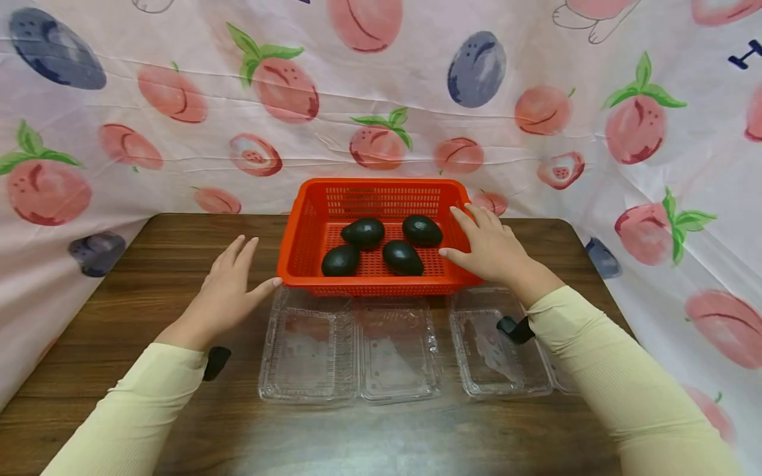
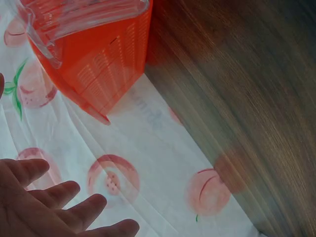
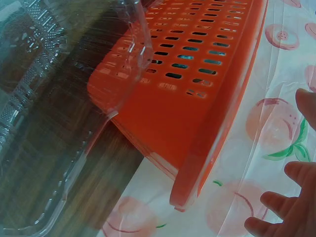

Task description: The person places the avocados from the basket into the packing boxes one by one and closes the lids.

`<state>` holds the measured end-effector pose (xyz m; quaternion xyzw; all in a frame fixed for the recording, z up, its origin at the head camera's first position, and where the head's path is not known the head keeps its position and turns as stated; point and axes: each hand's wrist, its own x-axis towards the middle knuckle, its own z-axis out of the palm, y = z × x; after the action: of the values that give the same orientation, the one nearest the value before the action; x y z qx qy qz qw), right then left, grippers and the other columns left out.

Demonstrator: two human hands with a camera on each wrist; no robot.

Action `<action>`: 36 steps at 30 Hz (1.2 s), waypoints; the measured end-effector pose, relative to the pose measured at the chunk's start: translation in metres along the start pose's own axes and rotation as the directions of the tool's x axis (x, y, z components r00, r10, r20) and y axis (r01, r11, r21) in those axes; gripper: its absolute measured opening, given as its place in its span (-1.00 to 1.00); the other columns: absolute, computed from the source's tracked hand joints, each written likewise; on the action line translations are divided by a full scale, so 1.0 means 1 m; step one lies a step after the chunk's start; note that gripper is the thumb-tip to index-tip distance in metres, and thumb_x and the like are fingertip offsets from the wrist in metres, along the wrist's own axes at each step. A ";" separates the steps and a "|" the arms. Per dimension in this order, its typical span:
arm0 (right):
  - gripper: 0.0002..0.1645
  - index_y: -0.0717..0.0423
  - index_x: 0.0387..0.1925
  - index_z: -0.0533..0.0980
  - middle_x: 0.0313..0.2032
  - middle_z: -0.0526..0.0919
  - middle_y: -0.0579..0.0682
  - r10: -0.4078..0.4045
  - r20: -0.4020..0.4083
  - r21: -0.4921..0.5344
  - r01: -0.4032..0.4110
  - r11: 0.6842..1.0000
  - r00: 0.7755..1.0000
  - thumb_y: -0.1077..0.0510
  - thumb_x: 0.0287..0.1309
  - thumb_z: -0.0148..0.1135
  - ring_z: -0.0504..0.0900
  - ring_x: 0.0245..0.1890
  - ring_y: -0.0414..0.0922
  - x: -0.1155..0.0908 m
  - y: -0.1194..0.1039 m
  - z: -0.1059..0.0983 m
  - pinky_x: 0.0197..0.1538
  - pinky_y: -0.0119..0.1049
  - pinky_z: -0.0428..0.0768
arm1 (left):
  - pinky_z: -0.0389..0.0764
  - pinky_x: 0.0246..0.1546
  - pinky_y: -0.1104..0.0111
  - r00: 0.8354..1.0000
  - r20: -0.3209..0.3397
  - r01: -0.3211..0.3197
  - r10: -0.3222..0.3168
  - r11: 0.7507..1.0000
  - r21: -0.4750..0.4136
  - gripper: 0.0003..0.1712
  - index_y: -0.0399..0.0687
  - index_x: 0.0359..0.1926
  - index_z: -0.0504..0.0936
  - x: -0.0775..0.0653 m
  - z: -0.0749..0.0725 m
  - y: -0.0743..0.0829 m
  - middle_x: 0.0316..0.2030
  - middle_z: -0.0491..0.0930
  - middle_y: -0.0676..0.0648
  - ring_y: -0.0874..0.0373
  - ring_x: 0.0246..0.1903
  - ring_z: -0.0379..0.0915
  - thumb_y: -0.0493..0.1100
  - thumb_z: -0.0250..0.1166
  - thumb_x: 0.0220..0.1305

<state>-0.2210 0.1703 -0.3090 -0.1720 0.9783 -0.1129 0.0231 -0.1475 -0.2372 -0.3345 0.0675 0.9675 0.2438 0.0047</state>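
Note:
An orange plastic basket (image 1: 381,281) with slotted walls stands toward the back of the table. Inside it lie several dark green avocados (image 1: 403,258). My left hand (image 1: 229,297) hovers left of the basket with fingers spread, its thumb close to the near left corner. Over the basket's right rim reaches my right hand (image 1: 491,248), fingers extended, with no avocado held. Nearer to me are two clear plastic clamshell boxes, a left one (image 1: 357,390) lying unfolded and a right one (image 1: 464,370) partly hidden by the right forearm. Both wrist views show spread fingers and the basket's side.
The brown wooden table (image 1: 196,410) meets a fruit-printed cloth (image 1: 417,79) hanging behind it and at the sides. Dark straps (image 1: 217,362) show at both wrists. The boxes' back edges sit close against the front of the basket.

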 end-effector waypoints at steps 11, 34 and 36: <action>0.01 0.04 0.49 0.00 0.45 0.02 0.21 -0.028 0.003 0.023 0.028 0.999 1.000 -0.25 0.18 0.18 -0.01 0.43 0.21 0.006 -0.001 -0.002 0.32 0.29 0.11 | -0.03 0.19 -0.38 0.998 0.064 0.019 -0.014 0.996 -0.085 0.03 -0.29 0.48 -0.12 -0.015 0.004 0.001 0.43 -0.17 -0.44 -0.54 0.33 -0.22 0.18 0.19 0.31; 0.06 0.06 0.50 -0.03 0.45 0.00 0.27 -0.067 0.058 0.064 0.063 0.996 0.996 -0.17 0.14 0.28 0.03 0.42 0.24 0.022 -0.006 -0.009 0.34 0.24 0.13 | 0.50 -0.08 -0.07 0.993 0.110 0.066 -0.048 0.985 -0.160 -0.12 -0.44 0.33 0.20 -0.042 0.025 0.000 0.10 0.40 -0.42 -0.24 0.00 0.43 0.12 0.27 0.26; 0.05 0.08 0.50 -0.02 0.44 0.02 0.28 -0.077 0.058 0.069 0.073 0.995 0.995 -0.16 0.15 0.28 0.06 0.42 0.24 0.023 -0.006 -0.008 0.34 0.23 0.14 | 0.53 -0.13 -0.01 0.993 0.106 0.065 -0.048 0.985 -0.161 -0.17 -0.44 0.29 0.26 -0.043 0.027 0.000 0.04 0.45 -0.38 -0.17 -0.06 0.47 0.09 0.28 0.25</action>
<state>-0.2416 0.1583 -0.2994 -0.2110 0.9658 -0.1409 0.0542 -0.1032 -0.2297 -0.3594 0.0517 0.9441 0.3189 0.0663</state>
